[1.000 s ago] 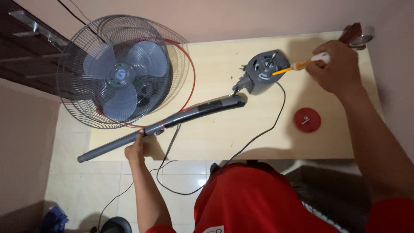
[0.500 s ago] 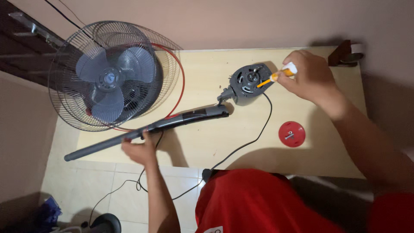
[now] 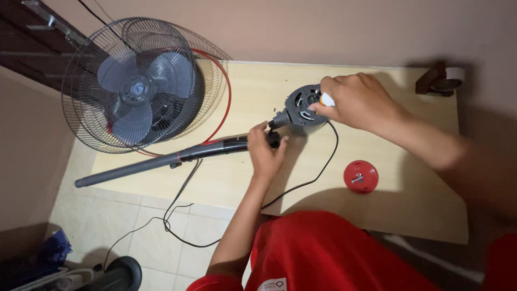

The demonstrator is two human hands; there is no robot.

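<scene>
Hands at work on a fan motor, mid-table

Left hand (image 3: pixel 265 148) grips the pole (image 3: pixel 161 160); right hand (image 3: pixel 358 99) pinches a screwdriver (image 3: pixel 326 99) into the motor (image 3: pixel 302 105). A loose pole grip could twist the motor, slipping the tip.

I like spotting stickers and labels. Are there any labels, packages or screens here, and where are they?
Small label on the round red cap: pale mark, right side of the wooden table.
White patch on the red shirt, bottom edge: rounded, with dark markings.
No packages or screens show.
</scene>
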